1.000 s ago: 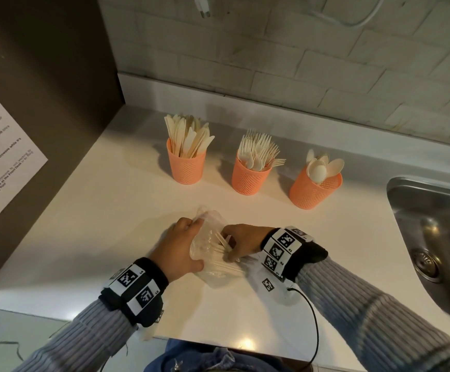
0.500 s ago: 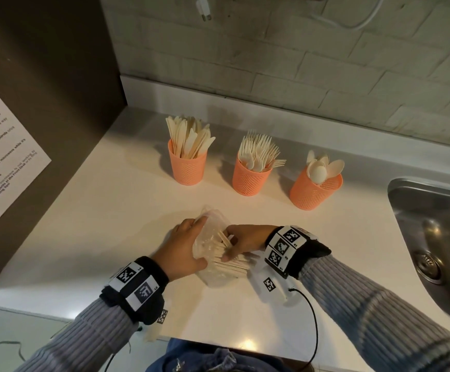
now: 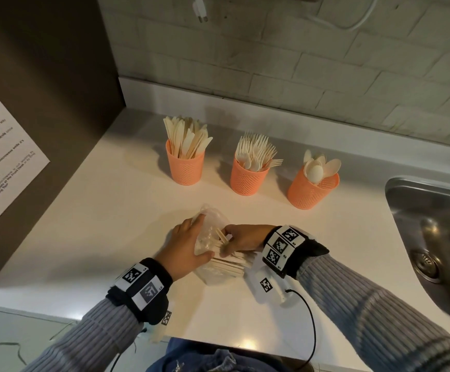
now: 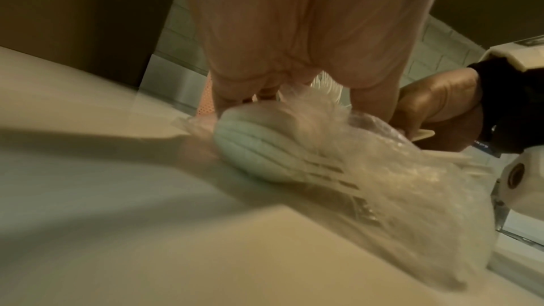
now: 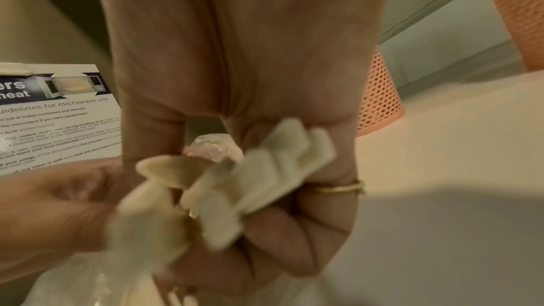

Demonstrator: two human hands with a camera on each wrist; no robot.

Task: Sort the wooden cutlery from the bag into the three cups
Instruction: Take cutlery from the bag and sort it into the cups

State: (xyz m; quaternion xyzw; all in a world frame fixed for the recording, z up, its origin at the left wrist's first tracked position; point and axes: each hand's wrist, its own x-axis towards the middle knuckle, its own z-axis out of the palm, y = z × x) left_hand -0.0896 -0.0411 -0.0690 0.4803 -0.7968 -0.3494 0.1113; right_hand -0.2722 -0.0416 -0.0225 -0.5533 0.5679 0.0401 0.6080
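Note:
Three orange mesh cups stand in a row on the white counter: the left cup [image 3: 185, 170] holds knives, the middle cup [image 3: 249, 179] forks with a few spoons, the right cup [image 3: 308, 193] spoons. In front of them lies a clear plastic bag [image 3: 213, 276] with wooden cutlery in it. My left hand [image 3: 197, 237] holds the bag from the left. My right hand [image 3: 228, 241] grips a bunch of wooden handles [image 5: 265, 166] at the bag's mouth. In the left wrist view a stack of spoon bowls [image 4: 250, 146] shows through the bag [image 4: 397, 183].
A steel sink [image 3: 433, 232] is sunk into the counter at the right. A dark cabinet with a paper notice [image 3: 3, 162] walls off the left side. A small white device with a black cable [image 3: 271, 287] lies under my right wrist. A brick wall stands behind the cups.
Almost nothing: both hands stay at the bag, and the right hand's fingers have shifted slightly on the handles.

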